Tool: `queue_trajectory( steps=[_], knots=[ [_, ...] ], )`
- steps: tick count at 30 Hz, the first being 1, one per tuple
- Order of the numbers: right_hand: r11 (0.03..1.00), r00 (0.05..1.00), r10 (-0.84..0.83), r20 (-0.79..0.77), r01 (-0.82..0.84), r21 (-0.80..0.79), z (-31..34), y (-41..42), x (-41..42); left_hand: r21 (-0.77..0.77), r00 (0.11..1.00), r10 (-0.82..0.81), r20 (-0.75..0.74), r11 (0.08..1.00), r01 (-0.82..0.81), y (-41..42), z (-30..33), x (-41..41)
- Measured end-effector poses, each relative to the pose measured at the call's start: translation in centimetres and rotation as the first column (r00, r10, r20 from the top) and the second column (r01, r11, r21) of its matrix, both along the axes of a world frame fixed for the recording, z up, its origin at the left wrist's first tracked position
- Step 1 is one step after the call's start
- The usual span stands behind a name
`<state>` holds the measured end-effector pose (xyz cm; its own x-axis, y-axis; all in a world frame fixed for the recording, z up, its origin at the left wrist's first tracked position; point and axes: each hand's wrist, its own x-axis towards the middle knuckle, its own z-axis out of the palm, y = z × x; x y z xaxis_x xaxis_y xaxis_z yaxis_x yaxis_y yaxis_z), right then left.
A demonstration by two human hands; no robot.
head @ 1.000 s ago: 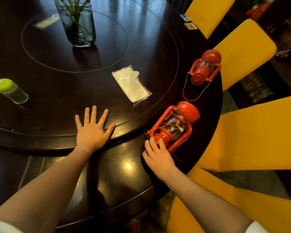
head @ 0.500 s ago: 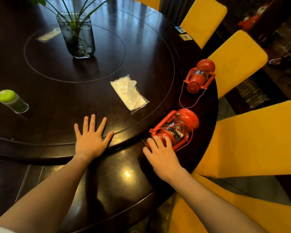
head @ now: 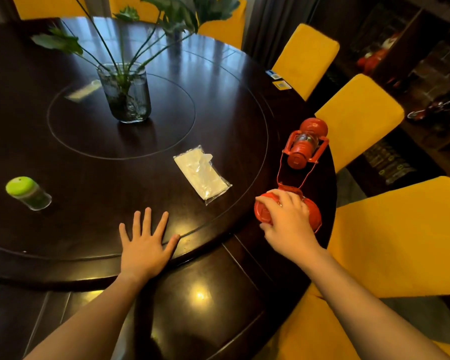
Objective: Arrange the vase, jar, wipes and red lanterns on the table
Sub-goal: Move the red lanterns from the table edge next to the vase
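Since the earlier frame, right hand [head: 287, 216] has closed over the near lantern [head: 262, 211]. Left hand [head: 147, 245] lies flat, fingers spread, on the worktop [head: 218, 100]. Lift clear of the far lantern [head: 305, 144].

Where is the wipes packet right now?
In the head view, the wipes packet lies flat right of centre on the turntable, between the vase and the held lantern.

Round dark wooden table [head: 218, 294] with raised turntable [head: 63, 229], on which are set a glass vase [head: 125, 96] of green stems, a green-lidded jar [head: 27, 192] and a clear wipes packet [head: 202, 174]; two red lanterns [head: 303, 146] are laid near the right rim.
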<state>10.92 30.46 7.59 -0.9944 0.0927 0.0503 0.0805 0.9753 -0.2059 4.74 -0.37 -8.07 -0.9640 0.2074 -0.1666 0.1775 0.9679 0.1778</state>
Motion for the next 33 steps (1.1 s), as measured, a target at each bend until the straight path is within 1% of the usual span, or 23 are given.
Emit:
queue_trajectory(
  steps=[3, 5, 8, 10, 12, 15, 22, 25, 31, 33],
  knots=[
    [0.981, 0.994, -0.109, -0.008, 0.106, -0.161, 1.0, 2.3, -1.8, -0.001, 1.000, 0.000, 0.020, 1.000, 0.000, -0.1, 0.2, -0.2],
    [0.936, 0.981, -0.193, -0.014, 0.180, -0.304, 1.6, 3.8, -2.7, 0.002, 1.000, -0.005, 0.028, 1.000, 0.005, 0.0, 0.3, -0.1],
    [0.845, 0.949, -0.314, -0.034, 0.263, -0.466, 3.0, 5.2, -3.9, -0.007, 0.999, 0.001, 0.038, 1.000, -0.001, 0.1, 0.5, 0.1],
    [0.783, 0.933, -0.359, -0.031, 0.282, -0.554, 4.2, 5.6, -4.6, -0.010, 0.999, 0.002, 0.036, 1.000, -0.002, 0.1, 0.5, 0.1],
    [0.740, 0.933, -0.357, -0.051, 0.249, -0.625, 5.5, 5.5, -5.5, -0.007, 0.999, -0.002, 0.044, 1.000, 0.002, 0.1, 0.6, 0.0],
    [0.711, 0.931, -0.360, -0.067, 0.227, -0.666, 7.5, 4.4, -7.2, -0.011, 0.998, -0.022, 0.064, 1.000, 0.023, 0.0, 0.6, 0.0],
    [0.710, 0.931, -0.330, -0.156, 0.136, -0.691, 11.4, 1.5, -12.8, 0.018, 0.998, -0.004, 0.059, 1.000, 0.003, -0.1, 0.7, -0.1],
    [0.697, 0.930, -0.317, -0.188, 0.094, -0.711, 12.3, 0.1, -15.4, -0.003, 0.997, -0.023, 0.072, 1.000, 0.023, 0.3, 0.3, -0.2],
    [0.621, 0.929, -0.306, -0.210, 0.028, -0.783, 12.8, -4.5, -22.2, -0.003, 0.994, -0.036, 0.106, 0.999, 0.036, -0.2, 1.7, -1.1],
    [0.622, 0.931, -0.284, -0.231, -0.004, -0.783, 12.8, -5.7, -24.5, 0.026, 0.995, -0.078, 0.060, 0.997, 0.077, -0.5, 1.5, -1.0]
  ],
)
